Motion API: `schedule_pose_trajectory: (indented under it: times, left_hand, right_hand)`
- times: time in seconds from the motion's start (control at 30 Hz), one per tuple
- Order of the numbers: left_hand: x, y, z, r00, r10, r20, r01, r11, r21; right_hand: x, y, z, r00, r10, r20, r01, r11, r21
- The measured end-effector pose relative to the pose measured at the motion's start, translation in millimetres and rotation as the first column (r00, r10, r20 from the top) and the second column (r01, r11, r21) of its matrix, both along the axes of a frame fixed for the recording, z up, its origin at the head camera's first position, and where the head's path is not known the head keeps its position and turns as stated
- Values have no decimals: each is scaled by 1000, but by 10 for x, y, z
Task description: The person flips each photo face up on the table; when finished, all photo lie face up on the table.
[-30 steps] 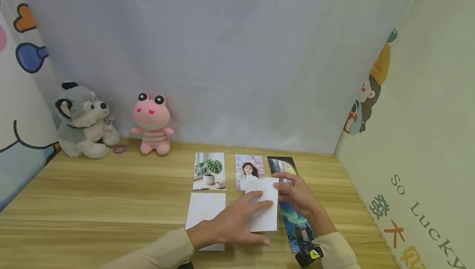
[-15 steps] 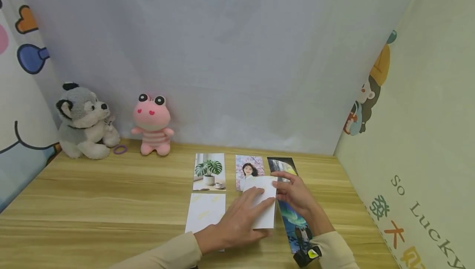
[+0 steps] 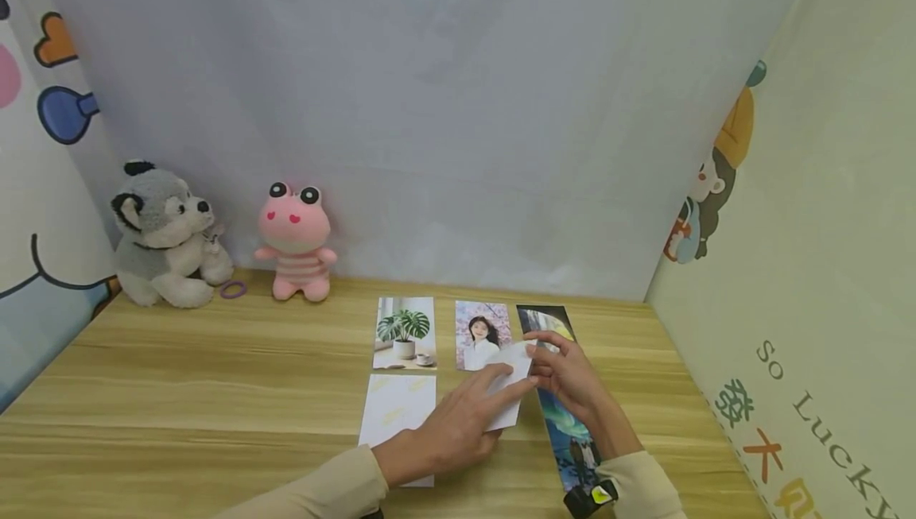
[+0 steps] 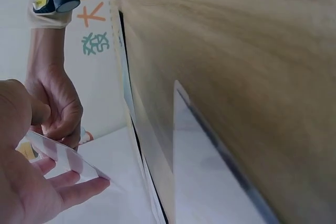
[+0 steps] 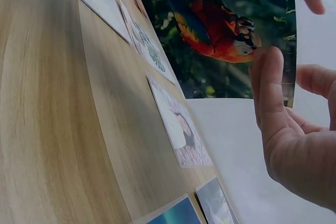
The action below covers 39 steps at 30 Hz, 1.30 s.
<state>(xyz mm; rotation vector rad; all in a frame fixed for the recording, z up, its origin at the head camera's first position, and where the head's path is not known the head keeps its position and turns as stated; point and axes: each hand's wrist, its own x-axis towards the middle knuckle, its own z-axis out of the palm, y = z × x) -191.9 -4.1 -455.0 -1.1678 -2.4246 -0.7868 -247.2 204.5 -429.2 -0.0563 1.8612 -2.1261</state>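
Both hands hold one photo print (image 3: 506, 417), raised above the table with its white back upward in the head view. Its picture side, a red parrot (image 5: 210, 30) on a branch, shows in the right wrist view. My left hand (image 3: 454, 424) pinches the print, fingers spread over the white back and thumb on the other face. At the far right corner, my right hand (image 3: 568, 380) pinches the edge between thumb and fingers. Behind the print lies a portrait photo (image 3: 479, 332), face up. A white-backed print (image 3: 393, 404) lies face down by the left forearm, which partly covers it.
A potted-plant photo (image 3: 404, 336) lies at the back left of the prints. A dark photo (image 3: 547, 319) and a blue-green aurora photo (image 3: 565, 424) lie at right, partly behind the right hand. Plush toys, a grey husky (image 3: 164, 233) and a pink frog (image 3: 295, 241), sit at the back left.
The held print has tilted, its near edge lifting and showing less white back. The left fingers have moved from spread over it to a closer hold. The right hand stays at the corner.
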Motion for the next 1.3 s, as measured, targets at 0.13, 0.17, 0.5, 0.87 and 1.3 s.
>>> schedule_pose_trajectory:
  times: [0.13, 0.17, 0.5, 0.87, 1.3]
  left_hand:
    - [-25, -4, 41, 998, -22, 53, 20, 999, 38]
    - [-30, -5, 52, 998, -25, 62, 22, 998, 52]
    - [-68, 2, 53, 998, -38, 57, 28, 983, 183]
    - [-87, -9, 18, 994, -21, 107, -11, 956, 295]
    - [-142, -54, 25, 963, -27, 267, -90, 905, 416]
  right_hand:
    - [11, -20, 3, 999, -46, -6, 46, 999, -13]
    - [14, -28, 5, 998, -61, -8, 60, 998, -15]
    - [28, -101, 17, 991, -130, -34, 130, 991, 9]
    - [28, -143, 14, 986, -168, -18, 169, 985, 44]
    - [50, -97, 17, 980, -159, -123, 188, 942, 277]
